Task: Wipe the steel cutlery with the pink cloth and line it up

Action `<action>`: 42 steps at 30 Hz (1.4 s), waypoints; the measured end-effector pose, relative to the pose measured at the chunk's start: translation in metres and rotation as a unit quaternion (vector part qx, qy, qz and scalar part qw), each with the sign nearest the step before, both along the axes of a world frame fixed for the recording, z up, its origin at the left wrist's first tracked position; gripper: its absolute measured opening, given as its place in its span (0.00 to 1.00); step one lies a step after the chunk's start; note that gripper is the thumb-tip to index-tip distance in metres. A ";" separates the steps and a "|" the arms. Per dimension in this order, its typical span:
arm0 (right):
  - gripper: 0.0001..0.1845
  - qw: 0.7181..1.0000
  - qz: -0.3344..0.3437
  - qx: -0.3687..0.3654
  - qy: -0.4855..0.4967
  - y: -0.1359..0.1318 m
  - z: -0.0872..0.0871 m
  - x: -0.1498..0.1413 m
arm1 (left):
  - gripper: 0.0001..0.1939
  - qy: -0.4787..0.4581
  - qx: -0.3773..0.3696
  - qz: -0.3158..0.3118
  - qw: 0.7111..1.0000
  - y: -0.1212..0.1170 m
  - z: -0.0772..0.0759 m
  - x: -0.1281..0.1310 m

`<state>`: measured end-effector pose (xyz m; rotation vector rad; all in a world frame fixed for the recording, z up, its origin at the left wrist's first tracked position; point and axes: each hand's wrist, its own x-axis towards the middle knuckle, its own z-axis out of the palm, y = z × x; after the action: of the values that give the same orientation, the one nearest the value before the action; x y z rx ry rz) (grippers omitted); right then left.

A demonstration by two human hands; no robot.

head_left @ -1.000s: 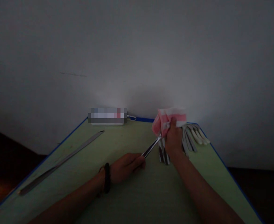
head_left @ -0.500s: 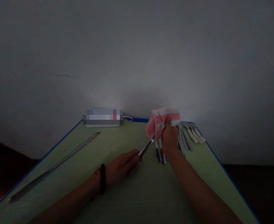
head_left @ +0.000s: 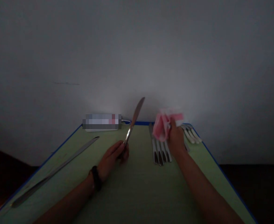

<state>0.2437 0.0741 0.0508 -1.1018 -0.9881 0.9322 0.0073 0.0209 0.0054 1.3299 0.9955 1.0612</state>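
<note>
My left hand (head_left: 114, 157) is closed round the handle of a table knife (head_left: 134, 119), its blade pointing up and away, clear of the cloth. In my right hand (head_left: 177, 138) is a bunched pink and white cloth (head_left: 163, 124), gripped by the thumb and fingers. Below and beside the cloth lie several silver table knives (head_left: 159, 154) in a row, handles toward me, partly covered from view. Right of my right hand are several pieces of cutlery with white handles (head_left: 191, 135), their far ends partly hidden.
Another knife (head_left: 57, 169) lies slantwise on the left of the pale green table (head_left: 132, 193), which has a blue edge. A white box-like thing (head_left: 101, 122), blurred out in part, with a white cord (head_left: 127, 121) stands at the back, against the grey wall (head_left: 137, 56).
My left hand has drawn the knife out of the cloth, moving left and tilting the blade up. The cloth in my right hand has shifted slightly right, exposing more of the knife row.
</note>
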 end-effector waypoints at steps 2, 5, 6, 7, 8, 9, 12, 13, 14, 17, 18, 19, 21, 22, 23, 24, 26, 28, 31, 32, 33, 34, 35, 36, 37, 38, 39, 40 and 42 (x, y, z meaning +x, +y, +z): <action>0.19 0.998 0.021 -0.028 -0.045 -0.019 -0.015 -0.013 | 0.15 0.018 0.018 0.052 0.998 0.004 0.000 -0.006; 0.18 0.961 0.189 -0.069 -0.187 -0.052 -0.033 -0.032 | 0.15 0.079 0.026 0.089 0.993 0.007 0.002 -0.013; 0.17 0.942 0.246 -0.064 -0.219 -0.062 -0.037 -0.036 | 0.16 0.102 0.024 0.085 0.991 0.008 0.003 -0.014; 0.16 0.925 0.278 -0.071 -0.248 -0.071 -0.038 -0.038 | 0.18 0.126 0.022 0.076 0.989 0.008 0.004 -0.014; 0.17 0.909 0.298 -0.077 -0.280 -0.079 -0.038 -0.039 | 0.19 0.152 0.022 0.065 0.986 0.008 0.005 -0.013; 0.20 0.895 0.313 -0.085 -0.306 -0.084 -0.036 -0.039 | 0.20 0.179 0.024 0.053 0.982 0.007 0.006 -0.011; 0.24 0.862 0.300 -0.069 -0.401 -0.092 -0.026 -0.036 | 0.22 0.241 0.038 0.016 0.970 0.007 0.010 -0.004; 0.23 0.851 0.287 -0.048 -0.437 -0.093 -0.023 -0.034 | 0.23 0.253 0.036 0.008 0.967 0.008 0.011 -0.001; 0.21 0.841 0.274 -0.023 -0.467 -0.093 -0.022 -0.032 | 0.23 0.261 0.030 0.002 0.965 0.008 0.011 0.001; 0.14 0.827 0.238 0.037 -0.508 -0.090 -0.025 -0.023 | 0.22 0.267 0.010 -0.008 0.964 0.010 0.012 0.004; 0.12 0.830 0.221 0.052 -0.510 -0.088 -0.028 -0.020 | 0.21 0.268 0.007 -0.017 0.963 0.012 0.013 0.004; 0.11 0.834 0.198 0.064 -0.511 -0.086 -0.032 -0.017 | 0.19 0.272 0.005 -0.028 0.962 0.013 0.013 0.004; 0.10 0.838 0.150 0.084 -0.518 -0.080 -0.039 -0.009 | 0.17 0.281 0.002 -0.056 0.958 0.018 0.015 0.006; 0.10 0.837 0.133 0.093 -0.522 -0.077 -0.043 -0.006 | 0.16 0.286 0.002 -0.068 0.956 0.020 0.016 0.007; 0.10 0.835 0.121 0.101 -0.527 -0.074 -0.046 -0.003 | 0.15 0.288 0.003 -0.076 0.955 0.022 0.017 0.009; 0.10 0.832 0.114 0.108 -0.532 -0.071 -0.048 0.000 | 0.15 0.290 0.004 -0.082 0.954 0.025 0.019 0.011; 0.10 0.824 0.114 0.119 -0.542 -0.068 -0.052 0.003 | 0.14 0.295 0.007 -0.088 0.951 0.029 0.022 0.018; 0.09 0.817 0.120 0.125 -0.550 -0.068 -0.054 0.005 | 0.14 0.305 0.000 -0.095 0.948 0.033 0.024 0.025; 0.09 0.810 0.107 0.132 -0.561 -0.068 -0.056 0.005 | 0.14 0.300 -0.023 -0.099 0.949 0.035 0.023 0.033; 0.09 0.808 0.097 0.136 -0.564 -0.068 -0.056 0.006 | 0.13 0.290 -0.026 -0.097 0.952 0.034 0.021 0.035; 0.09 0.807 0.088 0.140 -0.567 -0.067 -0.057 0.006 | 0.14 0.280 -0.025 -0.094 0.955 0.034 0.020 0.036; 0.09 0.805 0.080 0.144 -0.569 -0.066 -0.057 0.006 | 0.14 0.271 -0.021 -0.091 0.958 0.033 0.018 0.037; 0.09 0.803 0.074 0.147 -0.572 -0.064 -0.058 0.007 | 0.14 0.264 -0.015 -0.089 0.960 0.032 0.015 0.037; 0.09 0.800 0.071 0.149 -0.576 -0.063 -0.058 0.007 | 0.14 0.259 -0.008 -0.088 0.962 0.032 0.013 0.036; 0.09 0.796 0.070 0.153 -0.582 -0.061 -0.059 0.007 | 0.14 0.256 0.000 -0.087 0.963 0.031 0.011 0.036; 0.09 0.791 0.071 0.157 -0.587 -0.059 -0.059 0.008 | 0.14 0.255 0.006 -0.085 0.963 0.031 0.009 0.035; 0.09 0.787 0.072 0.161 -0.592 -0.057 -0.060 0.008 | 0.14 0.255 0.011 -0.082 0.963 0.030 0.007 0.034; 0.09 0.784 0.072 0.166 -0.594 -0.055 -0.061 0.008 | 0.15 0.255 0.014 -0.076 0.964 0.030 0.005 0.034; 0.09 0.783 0.070 0.170 -0.594 -0.051 -0.063 0.008 | 0.19 0.250 0.010 -0.060 0.966 0.030 0.001 0.033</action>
<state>0.2519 0.0228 -0.0118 -1.2793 -2.1898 0.0114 0.0402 0.0512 0.0062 1.6967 1.2531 0.6530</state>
